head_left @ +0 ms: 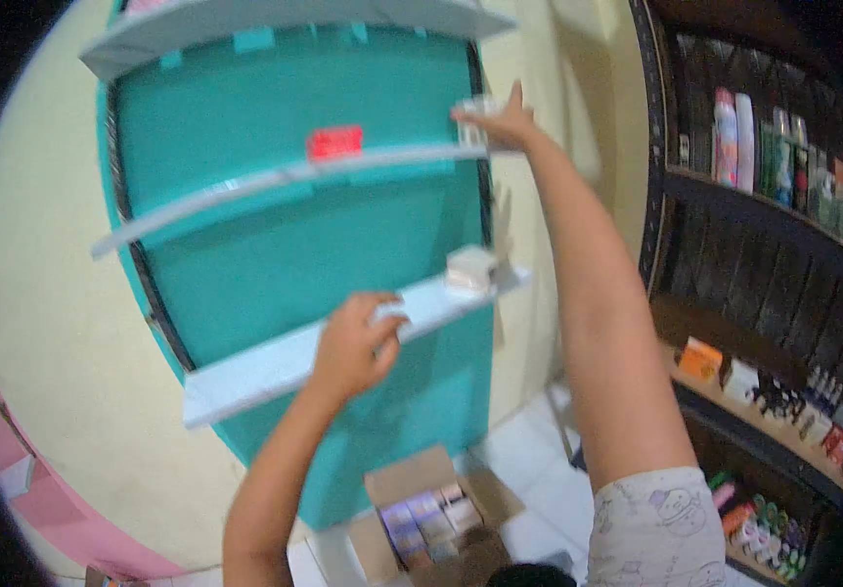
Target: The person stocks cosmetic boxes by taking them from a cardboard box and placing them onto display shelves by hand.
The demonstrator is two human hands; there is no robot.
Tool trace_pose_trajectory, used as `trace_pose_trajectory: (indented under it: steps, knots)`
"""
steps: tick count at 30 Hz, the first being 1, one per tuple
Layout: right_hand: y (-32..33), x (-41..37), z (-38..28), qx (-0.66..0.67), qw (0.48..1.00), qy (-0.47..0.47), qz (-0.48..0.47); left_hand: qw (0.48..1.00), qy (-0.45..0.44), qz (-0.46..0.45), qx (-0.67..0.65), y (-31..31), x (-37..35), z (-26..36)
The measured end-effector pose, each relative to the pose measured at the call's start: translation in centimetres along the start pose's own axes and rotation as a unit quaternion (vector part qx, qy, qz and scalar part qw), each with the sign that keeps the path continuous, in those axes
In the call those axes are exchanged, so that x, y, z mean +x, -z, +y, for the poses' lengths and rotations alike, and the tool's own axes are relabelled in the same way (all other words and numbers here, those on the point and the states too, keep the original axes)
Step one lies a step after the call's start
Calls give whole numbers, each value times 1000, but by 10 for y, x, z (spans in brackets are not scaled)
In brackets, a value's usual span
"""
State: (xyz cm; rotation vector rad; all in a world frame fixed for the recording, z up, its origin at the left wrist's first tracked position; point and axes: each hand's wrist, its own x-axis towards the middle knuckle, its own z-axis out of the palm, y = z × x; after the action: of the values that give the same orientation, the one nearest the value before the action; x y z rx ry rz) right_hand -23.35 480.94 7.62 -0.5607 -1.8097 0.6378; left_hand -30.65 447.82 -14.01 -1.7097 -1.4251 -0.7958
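My right hand [505, 125] reaches to the right end of the middle shelf [275, 176], one digit pointing up and the others stretched left. Its fingers touch or overlap a small whitish box [470, 133] there; blur hides the exact contact, but they look spread rather than wrapped round it. My left hand [358, 342] hovers at the lower shelf [255, 377], its fingers loosely curved and apart with nothing visible in them. To its right, a small white box [470, 269] sits near that shelf's right end.
A red label [335, 143] stands on the middle shelf. An open carton [377, 548] of purple and pale small boxes lies on the tiled floor below. At right, a dark rack [671, 254] holds spray cans [727, 137], bottles and small boxes. A top shelf [294, 29] hangs above.
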Motion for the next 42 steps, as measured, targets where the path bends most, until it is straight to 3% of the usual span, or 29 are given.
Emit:
trace_pose_trajectory:
  steps: [7,10,13,15,16,17,18,19,21,22,24,27,29,30,31,34,35,38,41,42]
  knots:
    - [-30,32,-9,-140,988,-15,-63,998,20,-28,-47,1,2,-1]
    - [-28,10,-25,-107,994,-27,7,998,27,-34,-43,2,-3,2]
    - [-24,-13,-29,25,976,76,200,997,55,-26,-45,11,-14,9]
    - [0,-66,-33,206,921,243,224,998,42,27,-46,11,-24,12]
    - [6,-103,-33,317,858,334,228,992,69,61,-86,6,-31,12]
    - [20,-148,-30,329,865,323,198,974,170,66,-137,2,-40,25]
    - [25,-197,-20,338,873,308,171,913,301,78,-263,-3,-40,43]
    - [0,-240,-11,188,863,325,338,874,329,63,-352,-15,-47,53]
    - [-14,-321,27,68,925,298,224,773,406,43,-485,-44,-80,68]
    - [-15,-372,69,110,971,207,-45,710,459,21,-534,-61,-108,75]
    - [-53,-434,116,105,968,132,-185,604,536,-41,-588,-98,-168,84]
    - [-74,-503,196,38,891,-148,-428,462,602,-187,-624,-167,-274,94]
    - [-107,-548,254,81,849,-212,-477,402,718,-132,-553,-191,-307,117]
    - [-123,-574,283,128,856,-183,-465,384,734,-141,-541,-200,-324,119]
    - [-133,-590,304,100,845,-218,-477,363,752,-150,-530,-212,-341,123]
    - [-148,-605,330,10,811,-312,-494,450,774,-164,-415,-233,-403,121]
    - [-150,-599,330,-20,806,-335,-487,545,737,-180,-356,-259,-454,108]
    - [-152,-592,327,-60,810,-329,-483,635,700,-197,-262,-242,-453,116]
    - [-161,-599,337,-53,830,-276,-482,625,699,-277,-210,-240,-449,119]
    - [-164,-602,340,-62,836,-281,-468,650,682,-272,-197,-240,-448,122]
